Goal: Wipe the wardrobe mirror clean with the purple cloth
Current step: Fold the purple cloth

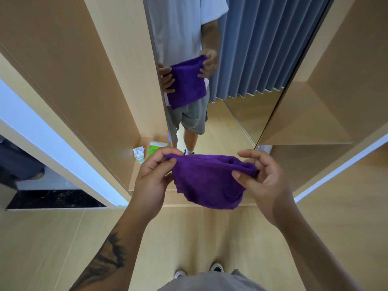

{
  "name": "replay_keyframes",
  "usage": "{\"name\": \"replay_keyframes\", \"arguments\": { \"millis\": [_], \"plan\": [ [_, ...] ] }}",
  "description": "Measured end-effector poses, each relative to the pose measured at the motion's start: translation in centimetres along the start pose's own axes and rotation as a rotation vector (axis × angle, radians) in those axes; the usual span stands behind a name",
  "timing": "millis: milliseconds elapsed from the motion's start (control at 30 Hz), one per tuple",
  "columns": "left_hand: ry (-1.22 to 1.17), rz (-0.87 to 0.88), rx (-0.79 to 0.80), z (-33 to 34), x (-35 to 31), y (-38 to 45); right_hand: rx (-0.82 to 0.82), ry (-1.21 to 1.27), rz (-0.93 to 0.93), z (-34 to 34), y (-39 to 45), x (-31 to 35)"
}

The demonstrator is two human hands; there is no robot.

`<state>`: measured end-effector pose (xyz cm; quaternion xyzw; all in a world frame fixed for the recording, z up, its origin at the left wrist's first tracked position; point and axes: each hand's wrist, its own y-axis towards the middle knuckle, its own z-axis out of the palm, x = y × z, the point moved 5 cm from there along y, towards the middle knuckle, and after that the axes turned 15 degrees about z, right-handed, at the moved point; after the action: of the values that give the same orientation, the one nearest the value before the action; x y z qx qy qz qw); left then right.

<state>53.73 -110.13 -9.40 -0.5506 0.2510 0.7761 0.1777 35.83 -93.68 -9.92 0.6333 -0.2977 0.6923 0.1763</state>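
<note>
A fuzzy purple cloth (207,181) hangs folded between both hands, the left hand (156,175) pinching one top corner in a narrow grip and the right hand (263,181) pinching the other. Beyond the grip stands the tall wardrobe mirror (241,70), framed in pale wood. Left of it, on a low shelf (134,164), sits a green-and-white packet (156,148).

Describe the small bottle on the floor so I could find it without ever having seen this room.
Start at the tall mirror on the wardrobe and drop to its lower left corner. In the wooden nook there, the small bottle stands beside a green packet. It is pale and see-through with a white top, while the packet is bright green.
</note>
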Motion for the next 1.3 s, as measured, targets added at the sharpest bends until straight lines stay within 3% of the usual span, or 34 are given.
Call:
{"name": "replay_keyframes", "arguments": {
  "millis": [333,433,567,667,867,933,1033,1300],
  "plan": [
    [0.27,-0.008,0.064,1.5,1.0,-0.7,-0.179,-0.254,0.079,1.0,0.4,-1.0],
    [0.349,-0.005,-0.006,1.4,1.5,-0.4,-0.225,-0.297,0.139,0.9,0.9,-1.6],
    [0.277,-0.122,-0.185,0.9,2.9,-0.9,-0.159,-0.056,0.362,0.8,1.0,-3.7],
    [0.143,-0.273,-0.226,0.4,3.8,-1.4,-0.043,0.174,0.453,0.8,0.6,-4.7],
    [0.073,-0.482,0.174,0.2,5.3,-2.6,-0.091,0.501,0.587,1.0,0.5,-6.5],
    [0.131,-0.529,0.234,0.1,6.3,-3.5,-0.129,0.524,0.61,1.0,0.4,-7.0],
    [0.21,-0.545,0.194,-0.4,7.7,-4.1,-0.161,0.368,0.638,0.3,0.1,-7.6],
    [0.21,-0.532,-0.019,-1.5,8.3,-3.6,0.034,-0.103,0.636,-0.3,-0.2,-8.3]
  ]
}}
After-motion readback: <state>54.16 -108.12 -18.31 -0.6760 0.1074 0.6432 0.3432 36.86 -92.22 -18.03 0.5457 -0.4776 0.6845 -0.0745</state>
